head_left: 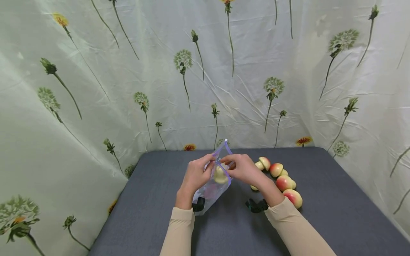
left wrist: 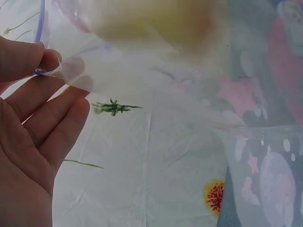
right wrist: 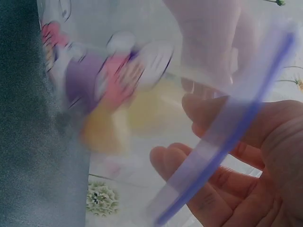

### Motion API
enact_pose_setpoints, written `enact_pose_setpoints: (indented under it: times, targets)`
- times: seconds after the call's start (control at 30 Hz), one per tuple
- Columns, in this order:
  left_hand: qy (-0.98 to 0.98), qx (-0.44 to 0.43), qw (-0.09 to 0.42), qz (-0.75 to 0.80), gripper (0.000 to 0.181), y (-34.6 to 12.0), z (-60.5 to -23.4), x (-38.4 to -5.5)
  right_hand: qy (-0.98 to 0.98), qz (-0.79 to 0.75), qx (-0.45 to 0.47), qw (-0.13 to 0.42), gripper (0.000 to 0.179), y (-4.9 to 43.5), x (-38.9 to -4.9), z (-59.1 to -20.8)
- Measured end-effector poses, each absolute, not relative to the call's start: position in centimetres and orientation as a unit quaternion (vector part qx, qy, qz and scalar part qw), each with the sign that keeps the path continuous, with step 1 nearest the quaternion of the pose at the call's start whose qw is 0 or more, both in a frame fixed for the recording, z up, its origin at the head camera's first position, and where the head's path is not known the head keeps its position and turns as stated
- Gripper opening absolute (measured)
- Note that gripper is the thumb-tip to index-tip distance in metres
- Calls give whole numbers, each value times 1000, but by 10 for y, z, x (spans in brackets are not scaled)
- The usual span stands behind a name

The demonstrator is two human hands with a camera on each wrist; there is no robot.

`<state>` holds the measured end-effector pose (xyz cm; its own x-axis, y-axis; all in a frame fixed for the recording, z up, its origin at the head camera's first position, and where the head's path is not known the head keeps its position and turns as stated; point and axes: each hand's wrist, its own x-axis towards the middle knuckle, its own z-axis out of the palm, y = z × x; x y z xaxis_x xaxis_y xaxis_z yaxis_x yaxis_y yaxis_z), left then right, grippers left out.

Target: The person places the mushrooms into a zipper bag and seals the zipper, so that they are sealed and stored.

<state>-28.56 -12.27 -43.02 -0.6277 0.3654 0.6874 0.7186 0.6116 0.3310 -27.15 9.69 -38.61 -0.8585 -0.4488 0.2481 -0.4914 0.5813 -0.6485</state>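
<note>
A clear zip bag (head_left: 215, 197) with a purple zip edge and pink printed figures hangs between the hands, its mouth spread. My left hand (head_left: 199, 175) pinches the bag's rim between thumb and finger, its other fingers extended in the left wrist view. My right hand (head_left: 244, 168) is at the mouth; in the right wrist view its fingers show through the bag's wall, thumb and fingertips apart with nothing between them. A pale yellow toy mushroom (head_left: 220, 175) is inside the bag, blurred in both wrist views. Something pinkish shows lower in the bag.
Several red-and-cream toy mushrooms (head_left: 284, 182) lie in a curved row on the dark grey table (head_left: 153, 199), right of the bag and partly behind the right forearm. A floral curtain (head_left: 205, 89) hangs behind and along the left side.
</note>
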Motion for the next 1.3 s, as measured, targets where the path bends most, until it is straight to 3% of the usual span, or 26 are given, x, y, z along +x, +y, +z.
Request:
enact_pose_setpoints:
  times: [0.8,1.3]
  targets:
    - [-838,-300,295,-347,8,-125,-428,-284,-877,407,243,85,32,120,-264,-387]
    - [-831,-294,288,-374,6,-124,-429,-285,-899,397,163,91,31,147,-260,-403]
